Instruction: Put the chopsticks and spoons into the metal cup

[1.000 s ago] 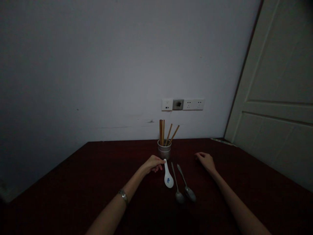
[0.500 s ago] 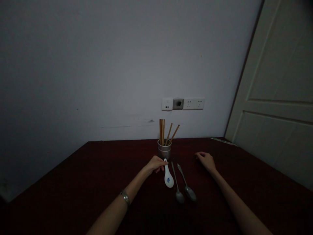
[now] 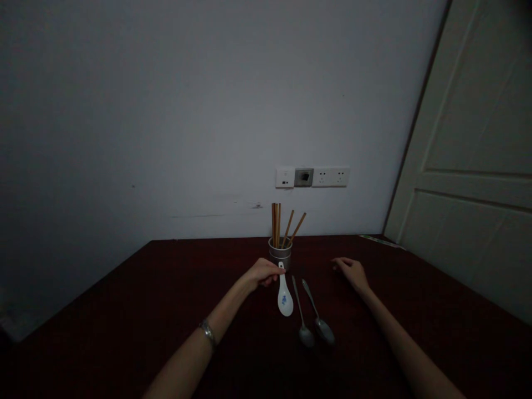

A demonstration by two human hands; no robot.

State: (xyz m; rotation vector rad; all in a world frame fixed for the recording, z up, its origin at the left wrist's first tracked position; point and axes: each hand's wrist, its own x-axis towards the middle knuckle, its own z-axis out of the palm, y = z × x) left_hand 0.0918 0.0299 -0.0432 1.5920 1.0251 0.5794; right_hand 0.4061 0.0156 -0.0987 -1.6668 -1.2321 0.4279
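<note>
White spoon (image 3: 285,303): my left hand (image 3: 263,270) has it pinched near the handle's end, bowl pointing to six o'clock. From it, the cup (image 3: 280,256) of chopsticks (image 3: 279,221) stands at twelve, and two metal spoons (image 3: 306,337) lie between four and five. My right hand (image 3: 353,272), at two to three, curls loosely and seems to hold nothing. I judge this to be the gripping step; whether the bowl touches the table (image 3: 208,266), I cannot tell. Next calls for a steady pinch, clear of the cup.
</note>
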